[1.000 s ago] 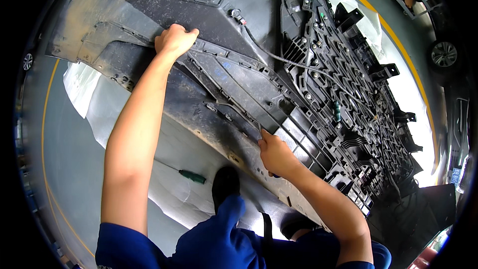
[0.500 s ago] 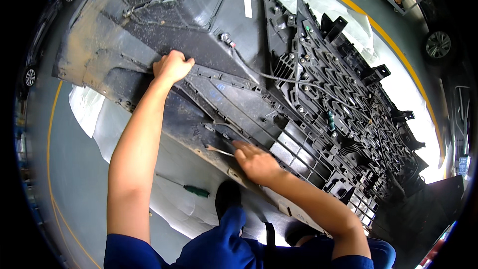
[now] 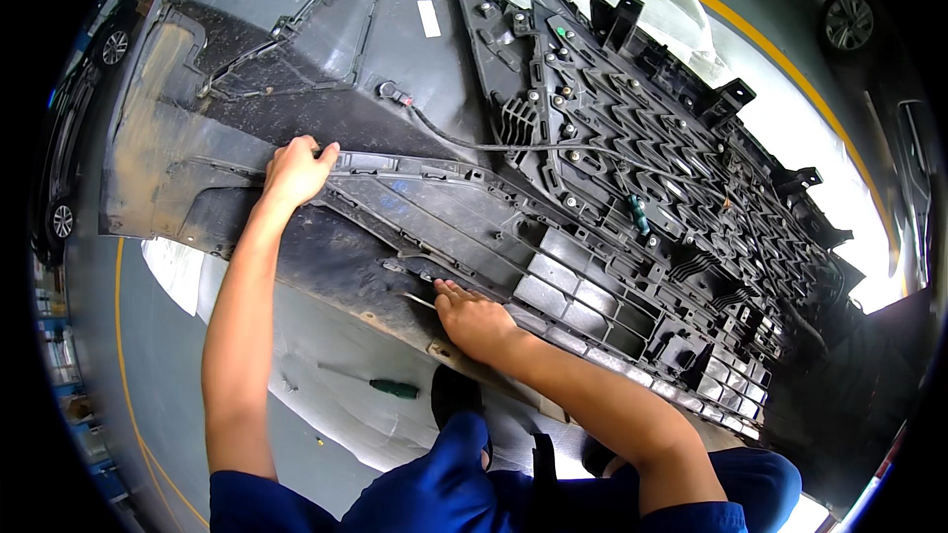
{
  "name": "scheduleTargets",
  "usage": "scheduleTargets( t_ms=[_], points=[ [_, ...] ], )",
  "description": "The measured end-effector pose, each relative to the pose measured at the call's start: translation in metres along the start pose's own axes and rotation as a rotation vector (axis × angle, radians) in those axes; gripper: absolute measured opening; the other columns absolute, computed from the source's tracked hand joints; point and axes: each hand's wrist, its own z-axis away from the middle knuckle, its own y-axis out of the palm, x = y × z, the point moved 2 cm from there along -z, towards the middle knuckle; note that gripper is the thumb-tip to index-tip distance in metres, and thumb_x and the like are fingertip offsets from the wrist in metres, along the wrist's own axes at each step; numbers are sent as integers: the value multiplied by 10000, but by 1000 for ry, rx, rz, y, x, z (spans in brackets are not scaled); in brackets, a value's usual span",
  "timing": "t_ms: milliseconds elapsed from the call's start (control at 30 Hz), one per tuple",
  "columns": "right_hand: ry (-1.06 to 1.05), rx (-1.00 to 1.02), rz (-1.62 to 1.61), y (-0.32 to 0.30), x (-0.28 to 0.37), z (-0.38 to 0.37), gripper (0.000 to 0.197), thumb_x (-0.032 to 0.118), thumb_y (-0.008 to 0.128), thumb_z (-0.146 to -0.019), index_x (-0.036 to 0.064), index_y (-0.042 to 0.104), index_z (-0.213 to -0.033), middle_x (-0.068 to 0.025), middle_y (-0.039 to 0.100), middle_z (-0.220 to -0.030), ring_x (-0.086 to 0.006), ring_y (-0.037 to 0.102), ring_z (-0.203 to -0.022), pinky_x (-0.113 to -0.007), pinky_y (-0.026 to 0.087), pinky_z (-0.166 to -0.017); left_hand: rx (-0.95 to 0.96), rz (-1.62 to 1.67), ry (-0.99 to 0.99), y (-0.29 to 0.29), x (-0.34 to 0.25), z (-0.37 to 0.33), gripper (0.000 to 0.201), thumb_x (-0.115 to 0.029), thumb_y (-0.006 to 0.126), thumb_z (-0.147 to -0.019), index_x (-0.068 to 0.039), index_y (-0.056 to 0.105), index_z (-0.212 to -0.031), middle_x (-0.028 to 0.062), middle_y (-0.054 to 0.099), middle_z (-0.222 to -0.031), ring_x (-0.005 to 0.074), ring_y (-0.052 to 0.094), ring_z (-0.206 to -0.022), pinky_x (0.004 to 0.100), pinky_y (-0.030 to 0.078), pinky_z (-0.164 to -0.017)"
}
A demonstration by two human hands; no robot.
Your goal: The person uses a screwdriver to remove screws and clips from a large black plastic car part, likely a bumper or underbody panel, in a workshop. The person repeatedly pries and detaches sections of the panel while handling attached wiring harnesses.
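A big black car bumper (image 3: 237, 153), its inner side up and dusty brown at the left end, stretches before me. My left hand (image 3: 299, 170) is closed over a raised ridge of it, left of a long slatted trim strip (image 3: 415, 170). Nearer to me, my right hand (image 3: 472, 321) is closed around a thin metal tool (image 3: 419, 299). The tool's narrow end sticks out to the left, and its grip is hidden in the palm. Those right fingertips touch the clip-lined seam (image 3: 425, 266) near the bumper's front edge.
A black grille (image 3: 632, 128) with a cable (image 3: 474, 145) fills the right side, and a teal-handled tool (image 3: 640, 214) lies on it. A green-handled screwdriver (image 3: 395, 389) lies on the pale sheet (image 3: 336, 345) by my foot. Parked cars (image 3: 854, 25) stand around.
The whole view has shifted and turned slightly, so the bumper sits further left in the picture. Both hands keep their places on it, and the right still holds the thin tool.
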Motion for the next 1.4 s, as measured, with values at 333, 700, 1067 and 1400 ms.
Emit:
scheduleTargets(
  t_ms=[333,700,1067,1400],
  points=[
    [19,3,-54,2,-2,3,369,144,421,-1046,-46,559,-1331,-217,467,-1592,-300,502,-1454,-422,474,-1152,-84,-99,219,-5,-4,5,540,-443,610,-1026,83,651,-911,344,683,-833,546,674,-916,563,532,-802],
    [-42,-49,-158,6,-8,4,426,94,433,-1002,-47,508,-1397,-237,469,-1576,-372,557,-1387,-442,499,-1114,-174,-61,347,9,26,-8,535,-438,600,-1034,66,626,-857,338,645,-747,549,656,-821,577,505,-733],
    [606,-140,-421,-111,-134,72,463,181,609,-974,-38,487,-1363,-297,704,-870,-499,690,-876,-526,568,-818,-78,-42,265,8,12,0,494,-416,597,-1034,67,648,-943,350,660,-773,553,667,-848,587,518,-759],
    [653,-78,-980,-128,-115,51,538,194,548,-1051,19,408,-1540,-185,724,-891,-235,729,-663,-375,620,-579,-83,-94,243,5,4,-1,494,-415,599,-1031,71,647,-958,360,664,-786,556,671,-849,588,521,-779]
  ],
)
